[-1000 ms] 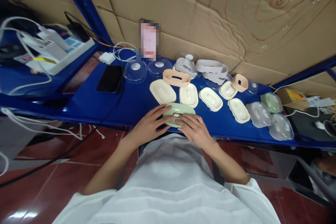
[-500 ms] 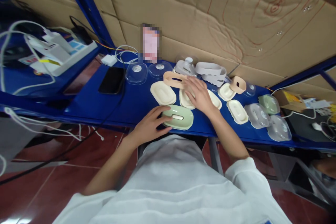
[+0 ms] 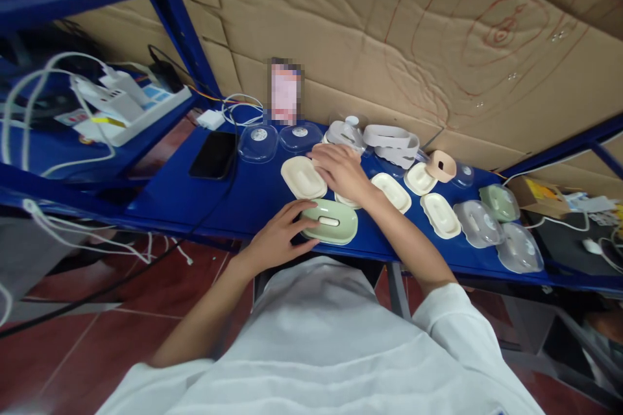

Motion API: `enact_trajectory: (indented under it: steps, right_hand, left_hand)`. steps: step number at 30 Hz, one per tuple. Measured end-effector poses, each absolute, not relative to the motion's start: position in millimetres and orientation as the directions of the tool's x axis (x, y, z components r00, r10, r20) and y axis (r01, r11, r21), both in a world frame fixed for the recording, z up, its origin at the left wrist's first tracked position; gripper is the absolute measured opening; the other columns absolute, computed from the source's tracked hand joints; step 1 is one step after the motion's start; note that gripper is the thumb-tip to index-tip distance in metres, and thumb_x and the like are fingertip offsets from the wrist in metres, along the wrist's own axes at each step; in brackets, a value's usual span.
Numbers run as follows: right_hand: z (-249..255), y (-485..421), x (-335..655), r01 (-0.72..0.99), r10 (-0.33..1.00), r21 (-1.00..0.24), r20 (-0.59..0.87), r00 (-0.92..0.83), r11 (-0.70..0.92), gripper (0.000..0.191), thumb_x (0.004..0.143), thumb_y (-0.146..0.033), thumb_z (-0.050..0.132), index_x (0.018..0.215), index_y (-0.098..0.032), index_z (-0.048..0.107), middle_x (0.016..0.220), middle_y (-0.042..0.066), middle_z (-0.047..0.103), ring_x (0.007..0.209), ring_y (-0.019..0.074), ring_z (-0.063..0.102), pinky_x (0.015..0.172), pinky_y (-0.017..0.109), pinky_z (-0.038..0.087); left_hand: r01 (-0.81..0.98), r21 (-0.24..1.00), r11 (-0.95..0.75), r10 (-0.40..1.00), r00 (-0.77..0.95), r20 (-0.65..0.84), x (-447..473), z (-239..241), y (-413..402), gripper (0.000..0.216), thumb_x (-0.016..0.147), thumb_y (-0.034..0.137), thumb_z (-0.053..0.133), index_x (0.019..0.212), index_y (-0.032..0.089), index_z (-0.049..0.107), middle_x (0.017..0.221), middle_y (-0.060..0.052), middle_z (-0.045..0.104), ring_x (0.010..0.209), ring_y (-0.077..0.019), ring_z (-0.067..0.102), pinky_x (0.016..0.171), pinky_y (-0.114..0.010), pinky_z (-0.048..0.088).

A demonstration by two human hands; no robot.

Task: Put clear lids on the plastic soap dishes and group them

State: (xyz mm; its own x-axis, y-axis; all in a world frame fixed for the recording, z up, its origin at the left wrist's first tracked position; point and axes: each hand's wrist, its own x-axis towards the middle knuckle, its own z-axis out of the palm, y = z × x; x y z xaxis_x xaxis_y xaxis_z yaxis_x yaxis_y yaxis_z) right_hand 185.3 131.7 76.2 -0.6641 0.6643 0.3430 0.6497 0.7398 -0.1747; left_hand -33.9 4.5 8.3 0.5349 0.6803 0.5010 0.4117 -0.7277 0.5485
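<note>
My left hand (image 3: 280,233) is at the left end of a pale green oval dish (image 3: 343,225) near the table's front edge, its fingers and thumb gripping opposite sides. A small pale bar shows in the dish's central slot. Farther back, my right hand (image 3: 341,172) is closed over a peach-coloured band (image 3: 357,152), covering most of it and hiding some fingertips. Beneath that hand lies a cream tray (image 3: 346,202), mostly hidden. Another cream tray (image 3: 304,178) is to its left, and a third cream tray (image 3: 390,192) is to the right, behind my forearm.
Clear plastic lids (image 3: 257,142) and grey bands (image 3: 392,142) line the back. On the right are a second peach band (image 3: 442,166), more cream trays (image 3: 440,215) and lidded grey boxes (image 3: 479,222). A dark phone (image 3: 213,155) and cables lie left. Cardboard (image 3: 341,32) stands behind.
My right hand has moved left across the peach band and now covers more of it. The cream tray at the right shows more fully. My left hand stays on the green dish.
</note>
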Motion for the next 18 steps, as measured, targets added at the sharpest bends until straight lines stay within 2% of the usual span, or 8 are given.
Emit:
enact_trajectory:
  steps: [2,4,6,10,13,16,18]
  right_hand:
    - [76.9,150.4,135.7,0.634,0.647,-0.143,0.265,-0.715,0.760,0.044,0.110,-0.032,0.058,0.153,-0.019,0.058,0.161,0.013,0.058,0.150,0.0317,0.051,0.124,0.053,0.038]
    - [74.0,168.5,91.1,0.651,0.656,-0.097,0.193,-0.730,0.753,0.058,0.105,-0.031,0.068,0.159,-0.021,0.050,0.172,0.015,0.045,0.156,0.0374,0.043,0.125,0.058,0.035]
    - [69.4,181.7,61.2,0.662,0.665,-0.067,0.106,-0.739,0.746,0.068,0.102,-0.033,0.074,0.163,-0.020,0.045,0.174,0.017,0.040,0.158,0.0416,0.038,0.125,0.061,0.033]
    - [62.9,186.6,43.9,0.688,0.693,-0.090,0.050,-0.719,0.720,0.062,0.104,-0.052,0.068,0.151,-0.014,0.054,0.159,0.021,0.054,0.144,0.0443,0.053,0.116,0.063,0.043]
    - [58.5,176.9,41.6,0.738,0.744,-0.092,0.092,-0.662,0.668,0.071,0.098,-0.064,0.072,0.142,-0.011,0.057,0.152,0.025,0.056,0.132,0.0454,0.061,0.111,0.065,0.048]
    - [53.2,167.9,34.6,0.791,0.796,-0.100,0.124,-0.592,0.604,0.066,0.095,-0.051,0.081,0.141,-0.012,0.054,0.151,0.025,0.055,0.132,0.0449,0.060,0.110,0.065,0.049]
    - [52.0,168.0,31.1,0.801,0.820,-0.174,0.125,-0.558,0.572,0.054,0.096,-0.035,0.080,0.138,-0.014,0.054,0.150,0.023,0.055,0.133,0.0419,0.059,0.107,0.062,0.053]
  left_hand:
    - [0.406,0.549,-0.731,0.677,0.538,0.502,-34.5,7.8,4.6,0.021,0.101,0.030,0.073,0.121,0.024,0.072,0.150,-0.012,0.061,0.149,-0.0295,0.052,0.125,-0.052,0.049]
    - [0.409,0.548,-0.729,0.678,0.536,0.503,-35.4,6.7,4.6,0.021,0.101,0.030,0.073,0.122,0.025,0.072,0.151,-0.011,0.060,0.150,-0.0298,0.052,0.125,-0.052,0.048]
    - [0.412,0.552,-0.725,0.683,0.532,0.500,-36.1,6.2,4.4,0.022,0.101,0.030,0.074,0.122,0.025,0.072,0.151,-0.012,0.060,0.150,-0.0301,0.051,0.125,-0.052,0.048]
    - [0.390,0.574,-0.720,0.685,0.533,0.497,-36.9,7.8,4.0,0.022,0.100,0.028,0.074,0.122,0.024,0.071,0.151,-0.012,0.060,0.150,-0.0306,0.051,0.123,-0.052,0.050]
    - [0.379,0.575,-0.725,0.677,0.543,0.496,-37.6,8.2,4.8,0.022,0.099,0.027,0.075,0.121,0.024,0.071,0.151,-0.013,0.060,0.150,-0.0310,0.051,0.122,-0.051,0.051]
    - [0.386,0.567,-0.727,0.676,0.543,0.497,-38.8,6.5,5.5,0.022,0.100,0.028,0.074,0.121,0.024,0.071,0.151,-0.013,0.059,0.149,-0.0308,0.051,0.123,-0.051,0.050]
    - [0.386,0.565,-0.729,0.675,0.540,0.502,-39.6,5.3,5.2,0.021,0.100,0.029,0.074,0.121,0.024,0.071,0.152,-0.012,0.058,0.149,-0.0306,0.052,0.123,-0.051,0.050]
